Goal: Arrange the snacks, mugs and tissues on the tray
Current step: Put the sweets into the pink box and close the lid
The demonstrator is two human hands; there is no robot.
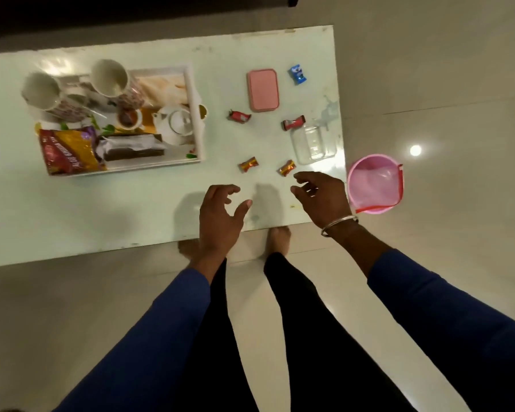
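While both hands hover above the worktop (72, 221) edge, the left hand (219, 221) and right hand (324, 197) each show a released grip, fingers loosely spread, holding nothing. Tray (194, 93), far left: two mugs (109, 77), snack packet (69, 151), dark tissue pack (131, 150). Loose beside it: five wrapped candies (286, 168), pink lid (263, 90), clear box (311, 144).

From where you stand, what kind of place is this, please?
Probably a room in a home: a low pale table on a glossy tiled floor, a tray with mugs and a snack packet, and a small pink bin beside the table.
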